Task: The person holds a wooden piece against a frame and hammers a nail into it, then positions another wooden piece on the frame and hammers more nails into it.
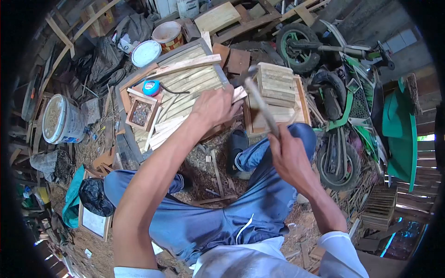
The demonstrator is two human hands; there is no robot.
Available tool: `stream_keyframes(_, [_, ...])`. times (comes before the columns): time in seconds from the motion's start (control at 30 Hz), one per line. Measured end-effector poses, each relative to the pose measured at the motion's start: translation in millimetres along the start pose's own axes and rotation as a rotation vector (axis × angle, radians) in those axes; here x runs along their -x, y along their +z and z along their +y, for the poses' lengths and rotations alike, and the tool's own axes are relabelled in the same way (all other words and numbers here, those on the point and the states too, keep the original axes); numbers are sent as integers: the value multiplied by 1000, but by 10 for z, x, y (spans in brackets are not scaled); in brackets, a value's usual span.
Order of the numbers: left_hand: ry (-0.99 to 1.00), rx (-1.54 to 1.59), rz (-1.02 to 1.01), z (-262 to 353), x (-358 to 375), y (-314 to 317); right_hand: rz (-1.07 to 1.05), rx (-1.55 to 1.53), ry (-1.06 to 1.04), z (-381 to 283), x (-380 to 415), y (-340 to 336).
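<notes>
My right hand (287, 155) is wrapped round the handle of a hammer (262, 105), whose head is raised and a little blurred, up and to the left of the fist. Across from it, my left hand (214, 107) is closed on a pale piece of wood (239, 94) whose end sticks out beyond the fingers. Beneath that hand lies a bench of pale wooden slats (185, 103). A blue tape measure (151, 87) rests on the slats. Close by is a small wooden box (142, 96) with small bits, perhaps nails, inside. The left fingertips are partly hidden.
Right of the bench sits a stack of slatted wooden pieces (277, 83) on a wooden frame. A green motorbike (345, 104) stands farther right, near a green plastic chair (401, 134). Buckets (65, 121) and scrap wood lie at left. Wood scraps litter the ground between my feet.
</notes>
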State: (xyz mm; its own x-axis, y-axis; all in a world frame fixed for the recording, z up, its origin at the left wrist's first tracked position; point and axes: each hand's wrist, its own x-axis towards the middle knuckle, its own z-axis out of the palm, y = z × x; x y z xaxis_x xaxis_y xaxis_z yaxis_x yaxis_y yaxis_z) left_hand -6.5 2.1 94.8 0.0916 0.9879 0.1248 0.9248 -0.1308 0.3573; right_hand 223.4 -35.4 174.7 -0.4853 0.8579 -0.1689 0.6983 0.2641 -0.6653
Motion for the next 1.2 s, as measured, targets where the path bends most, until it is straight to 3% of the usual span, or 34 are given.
stream_keyframes(0.13, [-5,1,-16,14,39,31,203,-154,-21,-101,105,72])
stream_keyframes(0.27, [-2,3,-19,40,40,-12,-11,35,12,128,-23,70])
stream_keyframes(0.43, [8,12,-19,13,46,24,211,-138,-35,-56,79,113])
stream_keyframes(0.53, [-26,20,-29,27,35,-9,37,89,-96,161,-69,144])
stream_keyframes(0.7, [-5,9,-27,-2,27,48,197,-158,-24,-176,121,26])
stream_keyframes(0.8, [-25,-3,-49,58,46,-22,32,67,-73,152,-42,164])
stream_keyframes(0.93, [-9,16,-31,27,50,19,48,-51,28,-157,49,-43])
stream_keyframes(1.07, [-14,7,-45,39,45,13,104,0,-49,135,-1,164])
stream_keyframes(1.2, [-9,1,-25,20,27,21,-1,-11,34,-68,25,-33])
